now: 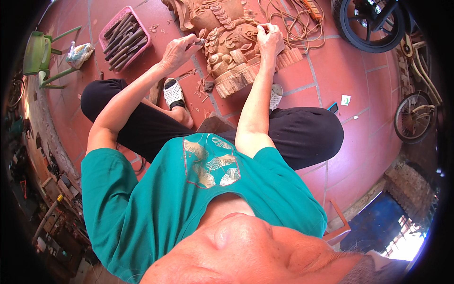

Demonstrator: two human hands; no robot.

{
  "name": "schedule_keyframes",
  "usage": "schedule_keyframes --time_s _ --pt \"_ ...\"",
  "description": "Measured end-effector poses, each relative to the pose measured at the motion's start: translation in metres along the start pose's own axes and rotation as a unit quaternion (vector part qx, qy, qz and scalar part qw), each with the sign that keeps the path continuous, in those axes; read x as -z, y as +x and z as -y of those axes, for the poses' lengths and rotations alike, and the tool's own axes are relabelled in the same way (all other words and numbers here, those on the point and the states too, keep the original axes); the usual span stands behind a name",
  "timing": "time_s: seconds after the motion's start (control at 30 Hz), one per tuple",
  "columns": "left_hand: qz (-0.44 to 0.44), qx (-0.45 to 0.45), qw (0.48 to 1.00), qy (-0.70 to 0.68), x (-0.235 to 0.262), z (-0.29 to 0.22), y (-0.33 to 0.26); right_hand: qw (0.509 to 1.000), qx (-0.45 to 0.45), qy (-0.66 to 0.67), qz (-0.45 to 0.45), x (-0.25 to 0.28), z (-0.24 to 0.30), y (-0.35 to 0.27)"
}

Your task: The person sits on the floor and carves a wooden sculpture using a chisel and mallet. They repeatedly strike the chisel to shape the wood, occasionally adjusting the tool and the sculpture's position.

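A carved wooden sculpture [231, 42] with deep relief figures stands on the floor in front of me, its rough blocky base [236, 78] toward my feet. My left hand [178, 53] is at its left side, fingers closed on a small greyish piece [199, 42] whose kind I cannot make out. Over the right side of the carving, my right hand [270, 39] has its fingers bent and pressed together. Whatever may be between those fingertips is hidden or too small to name.
A pink basket [150, 43] packed with dark chisel-like tools stands at the left, near a green plastic stool [40, 52] and a plastic bag [79, 55]. Orange cord [295, 26] coils at the right, near a motorbike wheel [369, 23]. Wood chips [194, 85] litter the tiles.
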State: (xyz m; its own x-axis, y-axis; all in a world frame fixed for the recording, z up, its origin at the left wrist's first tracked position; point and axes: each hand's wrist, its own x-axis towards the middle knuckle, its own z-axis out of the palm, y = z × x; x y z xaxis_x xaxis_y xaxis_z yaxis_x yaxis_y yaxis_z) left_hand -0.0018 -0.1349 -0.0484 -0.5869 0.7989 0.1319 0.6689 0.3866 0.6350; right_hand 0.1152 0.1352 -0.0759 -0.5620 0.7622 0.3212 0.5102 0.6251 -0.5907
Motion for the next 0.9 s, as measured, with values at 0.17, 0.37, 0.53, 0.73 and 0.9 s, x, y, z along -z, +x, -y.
schedule_keyframes --time_s 0.17,0.37,0.53,0.73,0.9 --pt "-0.011 -0.013 1.0 0.018 -0.004 0.001 0.0 1.0 -0.005 0.024 0.009 0.0 0.0 0.0" --pt "-0.004 -0.025 0.999 0.039 -0.006 0.007 0.001 0.999 -0.009 0.03 0.005 0.001 0.002 -0.001" --pt "-0.059 -0.096 0.993 0.042 -0.007 0.007 0.001 1.0 -0.005 0.026 0.007 -0.001 0.001 0.0" --pt "-0.022 -0.052 0.998 -0.002 -0.008 0.008 0.005 1.0 -0.006 0.023 0.015 -0.002 0.0 0.0" --pt "-0.034 -0.049 0.998 0.027 -0.01 -0.001 0.005 1.0 -0.009 0.014 0.019 0.0 0.002 -0.001"
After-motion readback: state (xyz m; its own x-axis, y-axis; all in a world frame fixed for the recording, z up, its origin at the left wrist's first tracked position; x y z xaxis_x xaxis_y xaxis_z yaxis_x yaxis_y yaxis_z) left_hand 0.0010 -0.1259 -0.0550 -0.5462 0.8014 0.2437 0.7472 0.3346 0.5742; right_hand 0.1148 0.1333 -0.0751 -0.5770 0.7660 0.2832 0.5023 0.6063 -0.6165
